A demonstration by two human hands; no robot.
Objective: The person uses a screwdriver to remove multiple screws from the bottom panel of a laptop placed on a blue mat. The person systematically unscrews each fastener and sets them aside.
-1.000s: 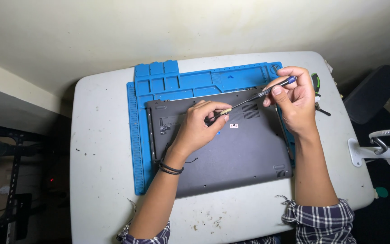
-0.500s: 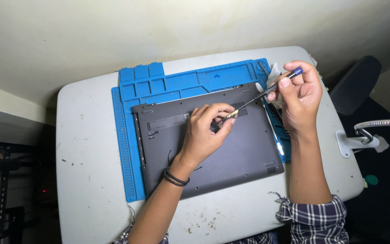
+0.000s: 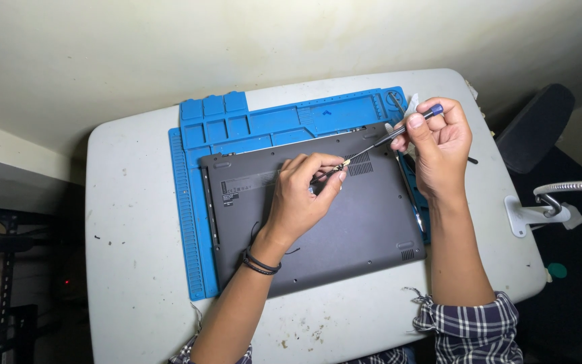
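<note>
— Screwdriver (image 3: 378,143): where is it sitting for you now?

— It runs on a slant across the upper middle of the upturned laptop (image 3: 311,216), tip low on the left, blue cap high on the right. You have your right hand (image 3: 439,138) closed around the handle end, thumb and forefinger pinching just below the cap, above the laptop's top right corner.

— And your other hand?

— Your left hand (image 3: 301,195) is curled over the dark base panel, fingertips (image 3: 335,176) nipped narrowly onto the shaft close to the tip, beside the small vent grille. The wrist is bent down, with dark bands round it, and the forearm comes up from the bottom edge.

— Anything different from half a second back?

— Very little. You keep the same two-handed grip; the tool sits at about the same slant, and the laptop lies as before on the blue mat (image 3: 193,202). Both hands and the mat stand slightly further right in the view, which looks like your head turning rather than the things moving.

— What lies round the work?

— The mat's trays run along its far edge. A thin metal tool (image 3: 409,189) lies along the laptop's right side. The pale tabletop (image 3: 129,269) carries it all, speckled with crumbs near you, and a white clamp (image 3: 527,216) with a bendy arm grips its right edge. Your plaid cuff (image 3: 469,327) shows at the bottom.
</note>
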